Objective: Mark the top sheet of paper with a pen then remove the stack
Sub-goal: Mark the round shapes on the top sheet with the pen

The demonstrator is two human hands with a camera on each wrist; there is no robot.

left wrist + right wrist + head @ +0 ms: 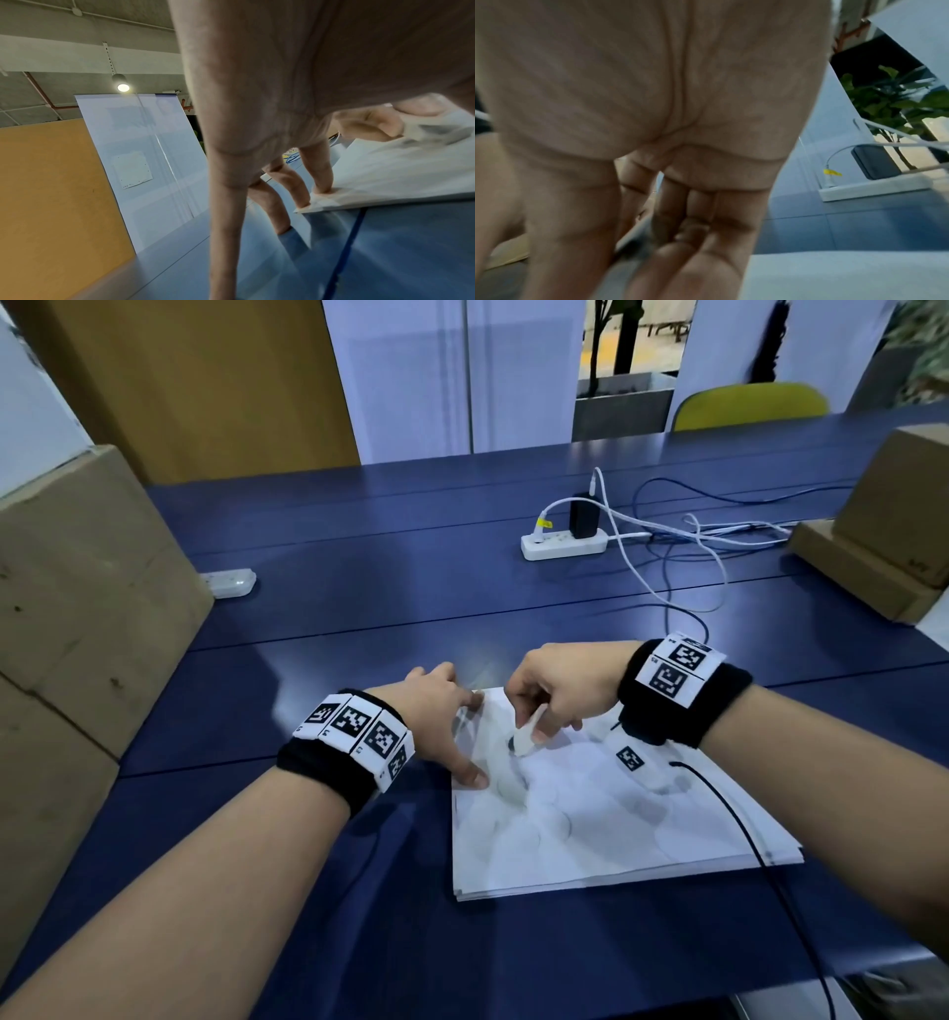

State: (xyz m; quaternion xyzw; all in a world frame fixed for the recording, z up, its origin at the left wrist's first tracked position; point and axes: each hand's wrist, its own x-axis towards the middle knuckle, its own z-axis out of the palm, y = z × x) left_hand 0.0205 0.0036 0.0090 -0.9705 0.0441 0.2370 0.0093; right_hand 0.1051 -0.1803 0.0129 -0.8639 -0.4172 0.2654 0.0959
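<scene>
A stack of white paper lies on the blue table in front of me. My left hand rests with straight fingers on the stack's far-left corner, fingertips pressing the paper. My right hand pinches a white pen with curled fingers, its dark tip down on the top sheet near the left hand. In the right wrist view the palm fills the frame and the pen is a blur between the fingers.
A white power strip with a black adapter and loose cables lies at the far middle. Cardboard boxes stand at the left and at the right. A small white device lies by the left box. A black cable crosses the paper.
</scene>
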